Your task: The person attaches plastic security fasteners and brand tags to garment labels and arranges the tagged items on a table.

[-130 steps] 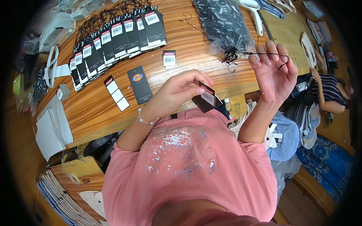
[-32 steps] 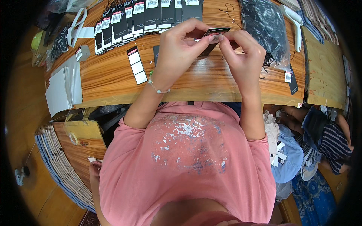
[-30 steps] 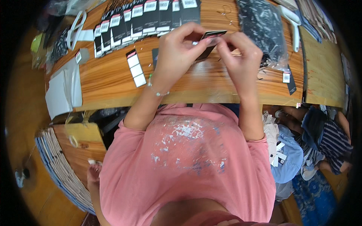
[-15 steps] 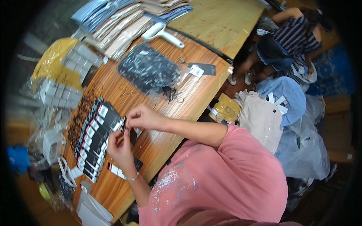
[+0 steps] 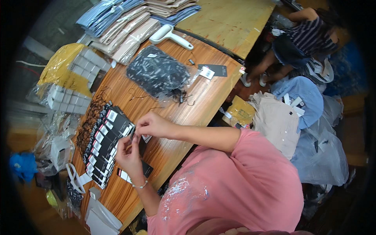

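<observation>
Over the wooden table, my left hand (image 5: pixel 129 156) and my right hand (image 5: pixel 153 125) meet fingertip to fingertip, both pinched closed. A black hang tag (image 5: pixel 142 147) with a white label shows just below the fingers and appears held by my left hand. What the right fingertips pinch is too small to make out. Left of the hands lie overlapping rows of black hang tags (image 5: pixel 105 137) with white labels, their dark cords (image 5: pixel 87 126) spread along the far side. Another black tag (image 5: pixel 146 169) lies beside my left wrist.
A clear bag of black tag cords (image 5: pixel 154 72), a single tag (image 5: pixel 213 70) and a white lint roller (image 5: pixel 172 37) lie farther back. Folded garments (image 5: pixel 117 29) are stacked behind. White boxes (image 5: pixel 80 70) stand left. A person (image 5: pixel 301 39) bends over clothes at right.
Both hands stay together at nearly the same spot, with a slight shift of the fingers. The whole view has moved a little; the tag rows look the same.
</observation>
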`<state>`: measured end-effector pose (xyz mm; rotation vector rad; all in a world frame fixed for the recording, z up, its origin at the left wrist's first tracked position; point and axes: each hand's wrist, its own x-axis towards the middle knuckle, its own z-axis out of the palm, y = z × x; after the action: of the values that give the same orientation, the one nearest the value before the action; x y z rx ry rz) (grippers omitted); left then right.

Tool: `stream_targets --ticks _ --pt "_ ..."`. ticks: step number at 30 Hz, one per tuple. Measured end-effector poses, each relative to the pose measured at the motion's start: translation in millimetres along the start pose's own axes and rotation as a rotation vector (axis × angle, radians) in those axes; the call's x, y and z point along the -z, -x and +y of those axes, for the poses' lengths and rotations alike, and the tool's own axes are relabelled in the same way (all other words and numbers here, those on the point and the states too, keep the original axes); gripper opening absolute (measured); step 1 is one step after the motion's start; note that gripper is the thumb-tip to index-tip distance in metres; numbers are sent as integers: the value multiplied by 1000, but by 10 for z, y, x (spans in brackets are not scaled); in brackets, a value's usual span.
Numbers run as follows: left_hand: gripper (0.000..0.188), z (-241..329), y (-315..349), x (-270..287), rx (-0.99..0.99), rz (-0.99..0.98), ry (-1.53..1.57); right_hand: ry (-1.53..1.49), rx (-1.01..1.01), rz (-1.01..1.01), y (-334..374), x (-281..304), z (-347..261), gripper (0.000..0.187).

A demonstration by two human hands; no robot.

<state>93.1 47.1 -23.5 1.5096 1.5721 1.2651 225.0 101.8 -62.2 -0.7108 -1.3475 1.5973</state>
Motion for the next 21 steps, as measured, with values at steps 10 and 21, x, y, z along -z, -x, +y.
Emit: stream_targets --ticks 10,21 --pt "6 39 101 -8 -65 22 -118 313 182 138 186 -103 -97 16" --pt "10 79 169 60 -69 79 18 284 28 -19 240 -77 -350 16"
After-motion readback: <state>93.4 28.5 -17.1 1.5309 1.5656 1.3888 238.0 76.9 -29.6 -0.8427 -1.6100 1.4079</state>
